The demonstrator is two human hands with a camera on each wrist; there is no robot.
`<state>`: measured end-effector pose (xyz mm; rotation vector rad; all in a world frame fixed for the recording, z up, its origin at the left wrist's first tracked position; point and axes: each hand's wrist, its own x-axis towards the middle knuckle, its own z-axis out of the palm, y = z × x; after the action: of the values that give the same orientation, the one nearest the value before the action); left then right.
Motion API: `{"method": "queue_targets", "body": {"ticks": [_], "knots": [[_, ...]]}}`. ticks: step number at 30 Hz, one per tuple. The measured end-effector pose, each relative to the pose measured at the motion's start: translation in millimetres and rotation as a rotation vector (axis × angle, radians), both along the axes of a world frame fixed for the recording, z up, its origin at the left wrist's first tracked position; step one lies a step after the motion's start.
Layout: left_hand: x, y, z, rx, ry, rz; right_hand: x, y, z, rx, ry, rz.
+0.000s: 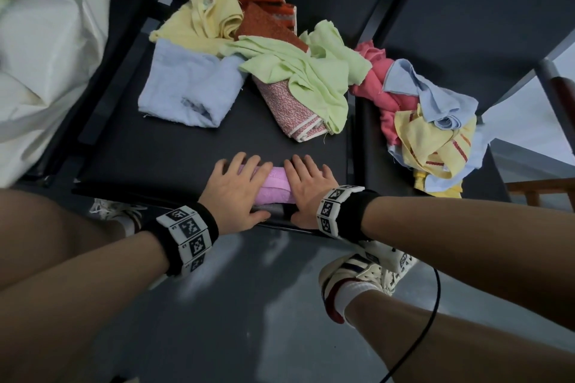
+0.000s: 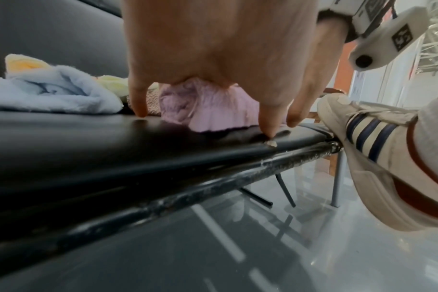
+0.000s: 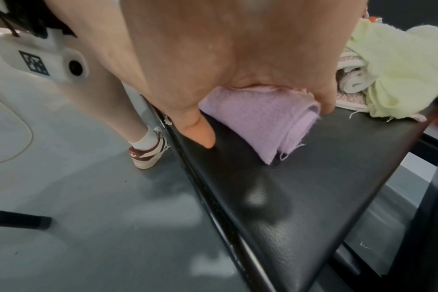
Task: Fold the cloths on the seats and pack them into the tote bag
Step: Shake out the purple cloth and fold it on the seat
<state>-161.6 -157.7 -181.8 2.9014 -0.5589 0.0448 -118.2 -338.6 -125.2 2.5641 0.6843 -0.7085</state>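
Note:
A folded lilac cloth (image 1: 276, 186) lies at the front edge of the black middle seat (image 1: 155, 146). My left hand (image 1: 238, 188) presses flat on its left end and my right hand (image 1: 308, 183) on its right end, fingers spread and straight. In the left wrist view the left hand (image 2: 213, 49) covers the cloth (image 2: 213, 110) with fingertips touching the seat. In the right wrist view the right hand (image 3: 225, 49) lies over the cloth's layered end (image 3: 260, 122). The cream tote bag (image 1: 40, 71) stands on the seat to the left.
Behind my hands lie a folded light blue cloth (image 1: 189, 87), a yellow cloth (image 1: 205, 6), an orange one (image 1: 267, 25), a crumpled green one (image 1: 305, 71) and a speckled pink one (image 1: 292, 112). A tangled pile (image 1: 429, 121) sits on the right seat. My shoes (image 1: 367, 277) stand on the grey floor.

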Motion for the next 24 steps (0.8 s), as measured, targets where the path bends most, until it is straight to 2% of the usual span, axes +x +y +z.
{"method": "queue_targets", "body": {"ticks": [3, 7, 13, 18, 22, 24], "knots": [[2, 1, 1, -0.013, 0.003, 0.005, 3, 2, -2, 0.001, 0.004, -0.023], [6, 2, 7, 0.005, 0.034, 0.039, 7, 0, 1, 0.065, -0.077, 0.05], [4, -4, 27, 0.033, 0.16, 0.166, 22, 4, 22, 0.076, -0.001, 0.093], [-12, 8, 39, 0.041, 0.16, 0.223, 16, 9, 42, 0.135, 0.004, 0.176], [-21, 20, 56, -0.074, 0.126, 0.277, 13, 13, 63, 0.239, -0.07, 0.254], [-23, 25, 69, -0.074, 0.072, 0.306, 14, 16, 77, 0.302, -0.113, 0.273]]}}
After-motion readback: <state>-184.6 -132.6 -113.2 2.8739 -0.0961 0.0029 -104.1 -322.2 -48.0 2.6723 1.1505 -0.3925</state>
